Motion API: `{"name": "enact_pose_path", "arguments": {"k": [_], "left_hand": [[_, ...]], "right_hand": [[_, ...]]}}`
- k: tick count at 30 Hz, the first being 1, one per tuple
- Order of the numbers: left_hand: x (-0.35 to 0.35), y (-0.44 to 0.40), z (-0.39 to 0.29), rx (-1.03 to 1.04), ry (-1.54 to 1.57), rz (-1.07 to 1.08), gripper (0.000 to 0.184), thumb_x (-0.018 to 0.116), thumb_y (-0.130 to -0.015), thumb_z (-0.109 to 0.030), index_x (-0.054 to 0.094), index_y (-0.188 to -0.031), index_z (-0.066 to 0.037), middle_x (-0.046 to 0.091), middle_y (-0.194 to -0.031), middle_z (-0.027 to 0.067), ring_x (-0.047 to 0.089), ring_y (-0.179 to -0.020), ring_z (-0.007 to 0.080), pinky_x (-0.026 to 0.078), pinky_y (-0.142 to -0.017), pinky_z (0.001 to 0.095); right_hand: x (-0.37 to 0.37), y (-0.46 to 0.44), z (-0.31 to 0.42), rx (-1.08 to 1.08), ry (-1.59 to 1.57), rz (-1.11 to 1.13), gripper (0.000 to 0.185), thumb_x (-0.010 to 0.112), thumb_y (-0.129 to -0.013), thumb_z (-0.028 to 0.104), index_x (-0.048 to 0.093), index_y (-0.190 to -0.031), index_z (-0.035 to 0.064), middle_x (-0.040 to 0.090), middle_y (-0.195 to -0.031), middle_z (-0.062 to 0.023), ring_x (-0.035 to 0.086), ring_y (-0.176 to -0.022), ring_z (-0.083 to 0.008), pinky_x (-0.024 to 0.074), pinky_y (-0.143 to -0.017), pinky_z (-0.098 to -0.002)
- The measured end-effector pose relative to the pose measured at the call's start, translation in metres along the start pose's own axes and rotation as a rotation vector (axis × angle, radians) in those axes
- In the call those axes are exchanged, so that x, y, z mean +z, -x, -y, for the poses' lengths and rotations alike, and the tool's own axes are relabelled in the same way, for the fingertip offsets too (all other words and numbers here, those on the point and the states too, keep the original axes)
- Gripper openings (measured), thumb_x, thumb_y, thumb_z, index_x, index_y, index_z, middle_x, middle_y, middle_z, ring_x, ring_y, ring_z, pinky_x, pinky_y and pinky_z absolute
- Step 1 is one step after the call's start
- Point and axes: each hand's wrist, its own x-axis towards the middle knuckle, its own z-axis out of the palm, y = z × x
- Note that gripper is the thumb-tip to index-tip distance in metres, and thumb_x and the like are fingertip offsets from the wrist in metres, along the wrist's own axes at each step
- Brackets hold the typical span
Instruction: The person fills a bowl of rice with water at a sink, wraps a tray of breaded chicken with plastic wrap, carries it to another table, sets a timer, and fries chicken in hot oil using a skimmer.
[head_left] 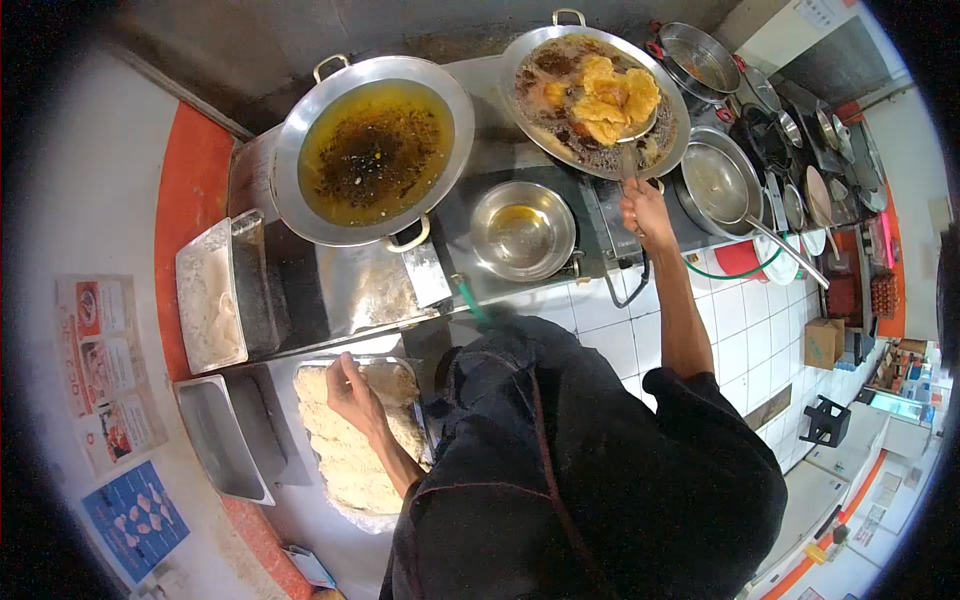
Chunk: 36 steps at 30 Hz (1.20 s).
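Foreground: my black top. Left: a metal bin, dusted pale, beside the tray of floured food. My left hand lies over this tray, fingers part-curled; whether it grips anything, I cannot tell. Centre: the left pan of dark-flecked oil, then a small bowl. Right: my right hand, well apart from the left, closed round the skimmer; golden fried food sits at its head, in the right pan. Far right: a pot.
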Motion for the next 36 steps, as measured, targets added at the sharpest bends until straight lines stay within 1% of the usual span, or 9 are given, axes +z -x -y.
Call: {"name": "enact_pose_path", "arguments": {"k": [9, 17, 23, 26, 28, 29, 31, 34, 36], "left_hand": [[0.008, 0.002, -0.004, 0.051, 0.008, -0.012, 0.033, 0.062, -0.096, -0.028, 0.065, -0.096, 0.004, 0.062, -0.081, 0.0060, 0.049, -0.071, 0.0122, 0.039, -0.064, 0.0272], [0.003, 0.005, 0.003, -0.011, 0.065, -0.019, 0.031, 0.062, -0.096, -0.028, 0.066, -0.095, 0.003, 0.061, -0.079, 0.0046, 0.049, -0.068, 0.0102, 0.040, -0.059, 0.0255], [0.004, 0.000, 0.010, 0.013, 0.069, -0.035, 0.032, 0.061, -0.096, -0.028, 0.066, -0.096, 0.004, 0.062, -0.080, 0.0053, 0.050, -0.068, 0.0104, 0.041, -0.058, 0.0262], [0.002, 0.000, 0.013, 0.011, 0.071, -0.050, 0.033, 0.062, -0.096, -0.028, 0.067, -0.097, 0.005, 0.063, -0.081, 0.0061, 0.051, -0.069, 0.0116, 0.043, -0.059, 0.0267], [0.000, 0.000, 0.007, 0.007, 0.055, -0.043, 0.034, 0.062, -0.096, -0.028, 0.067, -0.097, 0.006, 0.063, -0.082, 0.0065, 0.052, -0.069, 0.0122, 0.043, -0.060, 0.0271], [0.000, 0.001, 0.005, 0.008, 0.057, -0.041, 0.033, 0.062, -0.096, -0.029, 0.066, -0.094, 0.004, 0.061, -0.078, 0.0050, 0.050, -0.068, 0.0113, 0.042, -0.059, 0.0264], [-0.001, 0.001, 0.006, 0.010, 0.058, -0.037, 0.032, 0.063, -0.095, -0.030, 0.066, -0.091, 0.002, 0.058, -0.074, 0.0034, 0.049, -0.067, 0.0104, 0.040, -0.058, 0.0257], [-0.003, 0.001, 0.012, 0.040, 0.073, -0.068, 0.031, 0.063, -0.095, -0.029, 0.066, -0.092, 0.002, 0.057, -0.072, 0.0026, 0.046, -0.063, 0.0093, 0.038, -0.058, 0.0259], [-0.008, 0.002, 0.009, -0.049, 0.011, -0.016, 0.032, 0.061, -0.097, -0.027, 0.066, -0.094, 0.004, 0.062, -0.081, 0.0057, 0.052, -0.072, 0.0118, 0.043, -0.064, 0.0266]], "right_hand": [[-0.015, -0.007, 0.002, -0.069, 0.122, -0.063, 0.021, 0.049, -0.096, 0.009, 0.049, -0.116, 0.0033, 0.045, -0.064, 0.0007, 0.038, -0.044, -0.0068, 0.0296, -0.037, -0.0248], [-0.051, -0.006, 0.010, -0.033, -0.050, -0.026, 0.013, 0.050, -0.096, 0.010, 0.048, -0.108, 0.0064, 0.043, -0.063, 0.0026, 0.032, -0.043, -0.0038, 0.0246, -0.035, -0.0210], [-0.072, -0.006, 0.014, -0.031, 0.240, -0.121, 0.020, 0.050, -0.097, 0.013, 0.049, -0.115, 0.0040, 0.045, -0.063, 0.0009, 0.036, -0.041, -0.0069, 0.0278, -0.035, -0.0252], [-0.081, -0.008, 0.010, -0.106, 0.553, -0.238, 0.030, 0.049, -0.096, 0.012, 0.051, -0.124, 0.0023, 0.055, -0.067, -0.0078, 0.047, -0.041, -0.0135, 0.0341, -0.035, -0.0312], [-0.081, -0.004, 0.017, -0.142, 0.874, -0.319, 0.039, 0.049, -0.092, 0.010, 0.052, -0.130, 0.0011, 0.065, -0.079, -0.0231, 0.063, -0.054, -0.0281, 0.0475, -0.048, -0.0425], [-0.086, -0.006, 0.014, -0.140, 0.874, -0.319, 0.039, 0.049, -0.092, 0.010, 0.052, -0.130, 0.0011, 0.065, -0.079, -0.0231, 0.063, -0.054, -0.0281, 0.0475, -0.048, -0.0425], [-0.104, -0.018, 0.002, -0.572, 1.302, -0.473, 0.042, 0.049, -0.091, 0.012, 0.049, -0.132, 0.0005, 0.066, -0.089, -0.0293, 0.066, -0.078, -0.0444, 0.0523, -0.069, -0.0523], [-0.104, -0.023, 0.019, -0.516, 1.299, -0.511, 0.047, 0.048, -0.089, 0.011, 0.047, -0.135, 0.0013, 0.063, -0.102, -0.0340, 0.058, -0.101, -0.0512, 0.0442, -0.090, -0.0563], [-0.095, -0.020, 0.040, -0.484, 1.382, -0.520, 0.046, 0.050, -0.087, 0.009, 0.049, -0.131, -0.0054, 0.064, -0.100, -0.0339, 0.061, -0.098, -0.0478, 0.0473, -0.088, -0.0527]]}}
